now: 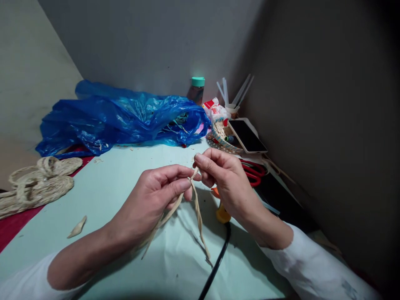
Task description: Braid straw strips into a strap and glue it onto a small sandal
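Fibre strands (198,208) hang from both hands near the middle of the pale counter (125,166); left hand (156,189) and right hand (223,171) pinch them between closed fingers. Blue bag (118,121) lies along the far edge, woven sandals (43,179) at the left edge.

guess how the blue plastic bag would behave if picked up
The blue plastic bag would probably sag, given its thin, creased film. Its shine suggests slipperiness. Strands in its open mouth might spill out.

bare left hand (159,187) and right hand (223,168) meeting, fingers pinched, forearms angled inward
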`<state>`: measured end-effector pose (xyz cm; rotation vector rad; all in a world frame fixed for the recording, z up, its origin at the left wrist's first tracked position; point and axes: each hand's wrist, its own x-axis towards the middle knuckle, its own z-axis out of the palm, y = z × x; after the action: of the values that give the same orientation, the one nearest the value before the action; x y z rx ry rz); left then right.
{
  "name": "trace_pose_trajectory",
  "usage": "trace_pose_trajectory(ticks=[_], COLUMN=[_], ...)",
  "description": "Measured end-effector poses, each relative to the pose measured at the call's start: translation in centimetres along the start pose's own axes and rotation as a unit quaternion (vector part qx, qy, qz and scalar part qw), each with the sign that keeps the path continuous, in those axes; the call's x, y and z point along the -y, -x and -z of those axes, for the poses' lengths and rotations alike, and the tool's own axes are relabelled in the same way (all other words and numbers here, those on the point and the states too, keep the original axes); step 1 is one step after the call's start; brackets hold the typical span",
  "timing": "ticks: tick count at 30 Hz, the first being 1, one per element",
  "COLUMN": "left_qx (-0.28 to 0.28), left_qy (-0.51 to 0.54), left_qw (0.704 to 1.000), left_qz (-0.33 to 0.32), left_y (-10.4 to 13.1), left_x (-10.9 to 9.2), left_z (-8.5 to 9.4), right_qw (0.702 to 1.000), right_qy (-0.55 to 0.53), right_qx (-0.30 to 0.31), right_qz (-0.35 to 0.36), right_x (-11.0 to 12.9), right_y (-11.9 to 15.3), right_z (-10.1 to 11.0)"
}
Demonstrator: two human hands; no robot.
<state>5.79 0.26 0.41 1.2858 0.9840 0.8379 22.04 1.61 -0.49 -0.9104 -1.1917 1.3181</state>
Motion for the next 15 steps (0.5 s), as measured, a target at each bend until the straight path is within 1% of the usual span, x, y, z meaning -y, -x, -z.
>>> trace_pose_trajectory(ticks=[6,9,12,15], left_qx=[0.0,-0.007,-0.028,-0.035], left_qy=[0.035,0.046,0.044,0.044], left_qw=[0.999,0.999,0.998,0.997], left_qz=[-0.011,-0.029,-0.041,-0.055], left_y=[0.2,0.2,0.2,0.0], left_x=[0.2,0.1,0.0,0.1], left_z=[-0.2,-0.3,-0.1,0.1], right_qw=[1.0,0.999,0.996,0.984], right_qy=[0.004,-0.008,0.011,0.092], right_qx=[0.015,0.033,0.092,0.155], right_qz=[0.018,0.01,-0.003,-0.009], right_x=[-0.1,0.0,0.3,0.5], right_y=[-0.1,0.1,0.5,1.0], right_z=[0.1,0.0,-0.3,-0.6])
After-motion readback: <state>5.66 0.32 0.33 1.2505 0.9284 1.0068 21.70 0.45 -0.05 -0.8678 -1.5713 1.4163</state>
